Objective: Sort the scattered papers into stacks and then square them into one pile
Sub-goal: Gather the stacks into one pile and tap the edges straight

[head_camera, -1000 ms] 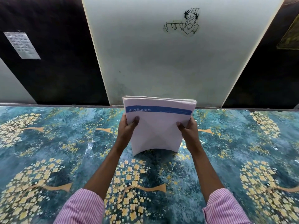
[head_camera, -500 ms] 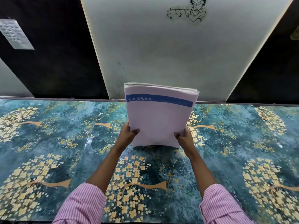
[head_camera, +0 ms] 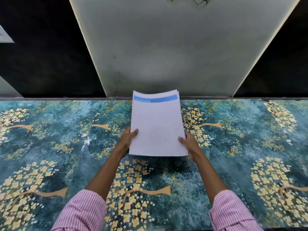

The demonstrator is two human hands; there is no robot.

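A single stack of pale lilac paper sheets with a blue printed band across its far end [head_camera: 157, 124] was held over the middle of a table covered in teal cloth patterned with yellow blossom trees [head_camera: 50, 139]. The stack was gripped at its two long sides, near the edge closest to the person. The left hand [head_camera: 128, 139] was clamped on the left side, its thumb laid flat on the top sheet and its fingers hidden beneath the paper. The right hand [head_camera: 189, 142] was set on the right side in the same way (thumb on top, fingers out of sight below).

The sheets were lined up closely, with only a few edges showing at the far right corner. A dark shadow was cast on the cloth under the near edge; whether the far end touched the table could not be told.

Both forearms were bare below pink-and-white striped sleeves [head_camera: 83, 212]. Behind the table a pale grey-green wall panel [head_camera: 166, 47] was flanked by dark black panels [head_camera: 41, 47].
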